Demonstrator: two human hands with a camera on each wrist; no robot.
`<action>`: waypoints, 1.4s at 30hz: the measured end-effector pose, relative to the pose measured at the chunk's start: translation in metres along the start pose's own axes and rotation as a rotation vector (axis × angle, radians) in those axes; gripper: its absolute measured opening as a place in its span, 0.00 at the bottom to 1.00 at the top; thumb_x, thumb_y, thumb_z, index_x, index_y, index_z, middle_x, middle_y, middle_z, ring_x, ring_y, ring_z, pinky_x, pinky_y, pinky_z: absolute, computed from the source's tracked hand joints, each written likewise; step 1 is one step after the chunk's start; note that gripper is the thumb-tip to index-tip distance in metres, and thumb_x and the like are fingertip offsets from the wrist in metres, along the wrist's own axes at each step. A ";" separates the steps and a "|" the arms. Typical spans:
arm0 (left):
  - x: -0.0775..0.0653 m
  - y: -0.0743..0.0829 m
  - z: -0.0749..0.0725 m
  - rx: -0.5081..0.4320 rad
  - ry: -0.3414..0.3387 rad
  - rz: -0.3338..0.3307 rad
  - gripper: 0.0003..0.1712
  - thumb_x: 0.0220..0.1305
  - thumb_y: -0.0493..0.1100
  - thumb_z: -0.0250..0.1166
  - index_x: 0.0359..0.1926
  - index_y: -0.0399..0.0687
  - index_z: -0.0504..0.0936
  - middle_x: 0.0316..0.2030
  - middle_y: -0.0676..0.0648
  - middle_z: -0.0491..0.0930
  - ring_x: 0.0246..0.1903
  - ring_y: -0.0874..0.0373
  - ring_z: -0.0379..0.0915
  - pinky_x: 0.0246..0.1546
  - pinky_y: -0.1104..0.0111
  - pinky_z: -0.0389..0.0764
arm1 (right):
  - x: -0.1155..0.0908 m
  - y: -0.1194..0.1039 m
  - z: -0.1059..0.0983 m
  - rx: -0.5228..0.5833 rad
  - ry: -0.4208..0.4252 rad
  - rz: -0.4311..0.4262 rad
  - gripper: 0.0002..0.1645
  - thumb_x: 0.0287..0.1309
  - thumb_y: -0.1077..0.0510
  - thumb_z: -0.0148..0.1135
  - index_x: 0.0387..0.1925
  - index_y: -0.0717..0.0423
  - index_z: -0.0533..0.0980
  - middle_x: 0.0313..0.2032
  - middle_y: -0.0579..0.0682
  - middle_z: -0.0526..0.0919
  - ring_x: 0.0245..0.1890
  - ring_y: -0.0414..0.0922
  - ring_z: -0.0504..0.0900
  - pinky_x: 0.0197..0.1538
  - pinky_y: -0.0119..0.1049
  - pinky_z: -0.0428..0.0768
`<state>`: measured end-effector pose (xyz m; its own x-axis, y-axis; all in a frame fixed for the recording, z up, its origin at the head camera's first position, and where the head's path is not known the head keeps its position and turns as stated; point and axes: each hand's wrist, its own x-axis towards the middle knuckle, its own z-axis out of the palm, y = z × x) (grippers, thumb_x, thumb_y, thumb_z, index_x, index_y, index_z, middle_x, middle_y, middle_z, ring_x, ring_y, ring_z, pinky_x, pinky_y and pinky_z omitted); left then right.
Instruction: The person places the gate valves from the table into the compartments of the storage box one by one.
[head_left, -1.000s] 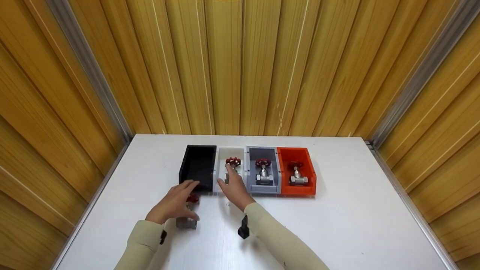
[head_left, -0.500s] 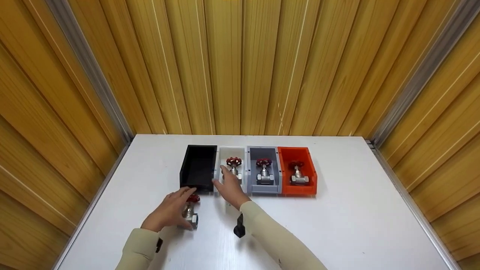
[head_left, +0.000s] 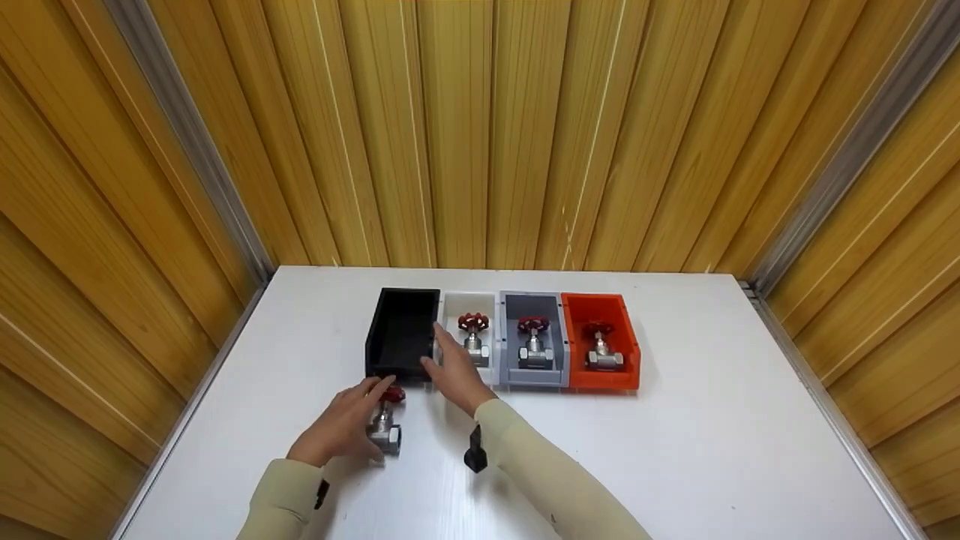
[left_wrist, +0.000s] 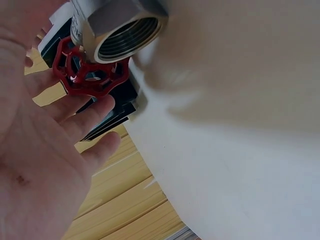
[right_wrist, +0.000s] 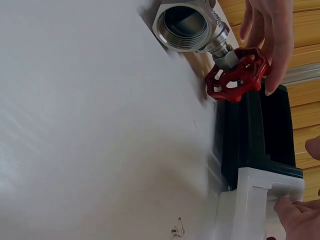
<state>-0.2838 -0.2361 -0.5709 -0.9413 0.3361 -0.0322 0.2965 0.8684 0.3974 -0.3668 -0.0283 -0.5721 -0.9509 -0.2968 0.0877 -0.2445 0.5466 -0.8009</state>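
Observation:
My left hand [head_left: 341, 424] holds a steel valve with a red handwheel [head_left: 391, 394] in front of the black bin [head_left: 405, 367]. Its fingers lie at the handwheel and its thumb is beside the metal body. Seen from the left wrist, the valve's threaded opening [left_wrist: 131, 41] faces the camera; the thumb is hidden. In the right wrist view, fingertips [right_wrist: 272, 82] meet the handwheel rim. My right hand [head_left: 459, 379], fingers extended, is at the border between the black bin and the white bin [head_left: 450, 304]. Whether it touches a wall is unclear.
Beside the black bin, the white bin, grey bin [head_left: 529, 379] and orange bin [head_left: 604, 381] stand in a joined row. Each of these three has a similar valve inside, such as the valve in the grey bin [head_left: 535, 352]. Wood-patterned walls [head_left: 465, 135] enclose the white table [head_left: 675, 450].
My right hand has shifted left from over the valve in the white bin to the black bin's edge. My left hand has drawn slightly nearer me and closed in on the valve, which has turned a little.

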 end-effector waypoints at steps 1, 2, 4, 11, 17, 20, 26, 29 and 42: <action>0.000 0.000 0.000 0.001 0.001 0.003 0.71 0.20 0.53 0.81 0.70 0.58 0.51 0.66 0.41 0.56 0.63 0.40 0.56 0.61 0.48 0.60 | 0.000 0.000 0.000 -0.007 -0.003 -0.004 0.41 0.61 0.47 0.52 0.70 0.45 0.46 0.70 0.52 0.52 0.69 0.48 0.53 0.69 0.44 0.56; 0.000 0.000 0.001 0.000 0.001 0.007 0.71 0.20 0.53 0.81 0.70 0.58 0.51 0.66 0.41 0.56 0.63 0.40 0.56 0.61 0.48 0.60 | 0.001 0.001 0.001 -0.018 -0.008 -0.004 0.40 0.62 0.46 0.51 0.70 0.42 0.46 0.70 0.52 0.52 0.69 0.48 0.52 0.69 0.44 0.56; 0.001 0.001 0.002 -0.005 0.002 0.004 0.71 0.21 0.51 0.81 0.70 0.58 0.51 0.66 0.41 0.56 0.63 0.40 0.56 0.61 0.47 0.60 | 0.001 0.001 0.002 -0.036 -0.006 -0.010 0.40 0.62 0.46 0.51 0.70 0.42 0.47 0.70 0.54 0.51 0.69 0.50 0.52 0.69 0.45 0.56; 0.001 0.003 0.007 0.014 0.014 -0.001 0.68 0.24 0.49 0.81 0.69 0.59 0.52 0.66 0.41 0.57 0.62 0.40 0.57 0.60 0.48 0.62 | 0.004 0.000 0.004 -0.024 0.010 0.053 0.46 0.61 0.44 0.52 0.70 0.55 0.42 0.70 0.54 0.50 0.69 0.48 0.52 0.69 0.42 0.55; 0.002 0.005 0.009 0.023 0.033 0.013 0.66 0.24 0.47 0.81 0.69 0.56 0.55 0.64 0.42 0.59 0.61 0.41 0.58 0.60 0.49 0.64 | 0.009 -0.001 0.007 -0.020 0.015 0.105 0.47 0.61 0.44 0.52 0.70 0.58 0.40 0.70 0.55 0.48 0.69 0.48 0.52 0.69 0.42 0.55; 0.002 0.006 0.009 0.025 0.032 0.004 0.67 0.23 0.47 0.81 0.69 0.57 0.54 0.64 0.43 0.59 0.62 0.42 0.58 0.60 0.50 0.64 | 0.011 -0.002 0.007 -0.032 0.019 0.105 0.47 0.61 0.44 0.52 0.70 0.59 0.41 0.70 0.56 0.49 0.69 0.48 0.52 0.69 0.42 0.55; 0.002 0.007 0.011 0.021 0.037 0.004 0.65 0.26 0.46 0.81 0.69 0.56 0.54 0.65 0.42 0.59 0.62 0.42 0.57 0.61 0.51 0.64 | 0.012 -0.001 0.008 -0.031 0.024 0.122 0.48 0.60 0.44 0.52 0.70 0.60 0.41 0.70 0.56 0.50 0.69 0.48 0.53 0.69 0.42 0.56; 0.002 0.006 0.012 0.056 0.055 0.025 0.63 0.27 0.47 0.80 0.68 0.54 0.56 0.63 0.42 0.60 0.61 0.42 0.59 0.60 0.51 0.66 | 0.014 0.000 0.010 -0.042 0.025 0.128 0.48 0.60 0.44 0.53 0.70 0.60 0.41 0.70 0.56 0.50 0.69 0.48 0.53 0.69 0.42 0.56; 0.002 0.003 0.011 0.190 0.162 0.104 0.59 0.26 0.52 0.79 0.64 0.48 0.62 0.57 0.41 0.68 0.54 0.45 0.68 0.56 0.53 0.69 | 0.021 0.002 0.015 -0.149 0.091 0.055 0.41 0.61 0.54 0.54 0.67 0.67 0.48 0.63 0.62 0.64 0.63 0.51 0.65 0.65 0.41 0.64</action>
<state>-0.2833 -0.2288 -0.5801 -0.9134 0.3773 0.1528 0.4031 0.8906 0.2107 -0.3848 -0.0449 -0.5806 -0.9752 -0.1948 0.1052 -0.2108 0.6718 -0.7101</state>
